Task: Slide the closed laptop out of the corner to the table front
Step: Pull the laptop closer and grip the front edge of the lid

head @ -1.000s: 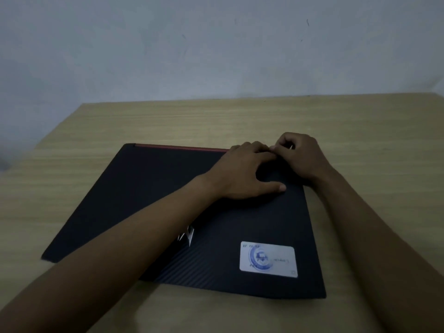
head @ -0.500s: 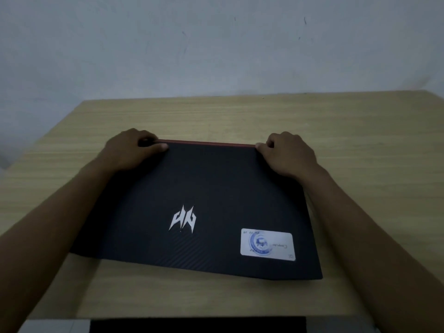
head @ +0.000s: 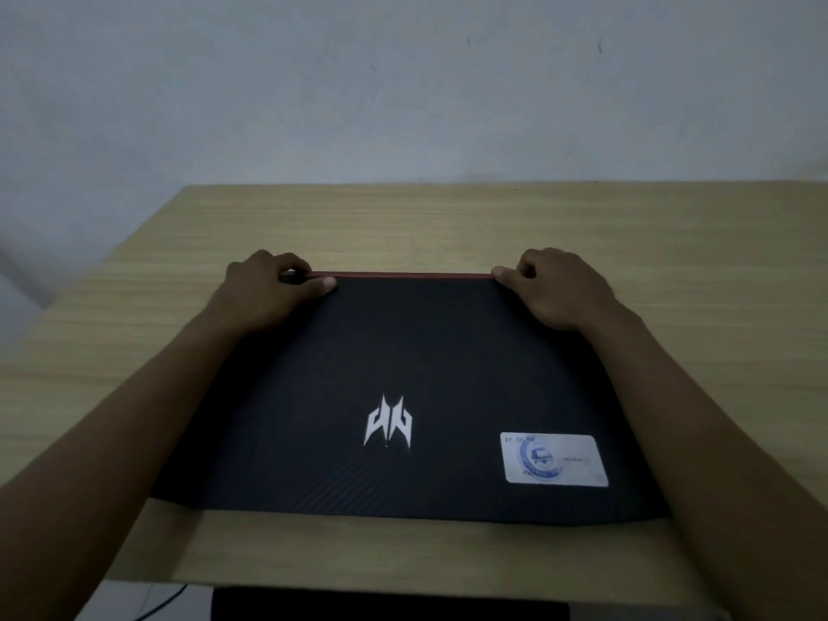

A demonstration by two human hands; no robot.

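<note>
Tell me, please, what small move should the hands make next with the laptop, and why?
Probably one more short pull toward the table front. Left hand and right hand grip the laptop at its far corners, it lies square, and a bare strip of wood remains before the near edge.

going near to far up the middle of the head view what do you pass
table front edge → laptop with silver logo → red strip at its far edge → bare tabletop → wall
</note>
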